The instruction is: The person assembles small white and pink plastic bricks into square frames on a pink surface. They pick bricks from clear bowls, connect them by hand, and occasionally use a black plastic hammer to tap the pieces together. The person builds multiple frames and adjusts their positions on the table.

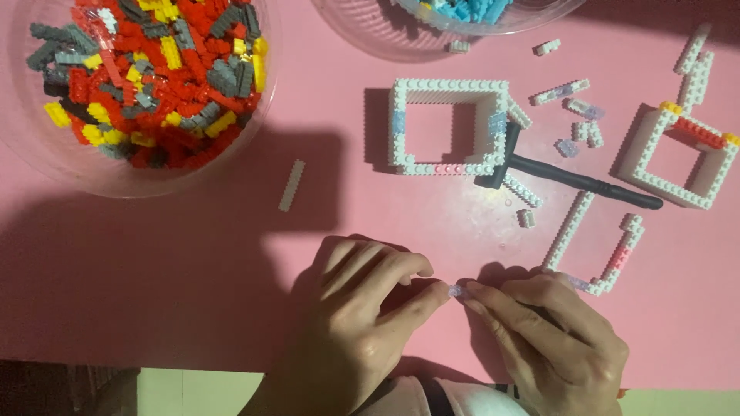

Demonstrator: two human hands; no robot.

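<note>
Tiny pale brick (455, 290) mostly hidden between fingertips, shape too small to tell, far clear bowl (385, 35) of blue bricks cut by top edge, left bowl (116, 181) of red, yellow, grey bricks cropped, both wrists cut off at near edge.

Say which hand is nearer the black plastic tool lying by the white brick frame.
Right. The right hand lies just below the black plastic tool; the left hand sits farther off, down-left.

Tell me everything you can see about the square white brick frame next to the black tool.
The square white frame is a hollow wall of small plastic bricks, several layers high, open in the middle so the pink table shows through. A few pale blue and pink bricks interrupt the white. It lies flat, above both hands. The head of the black tool touches its right side. No hand touches it.
</note>
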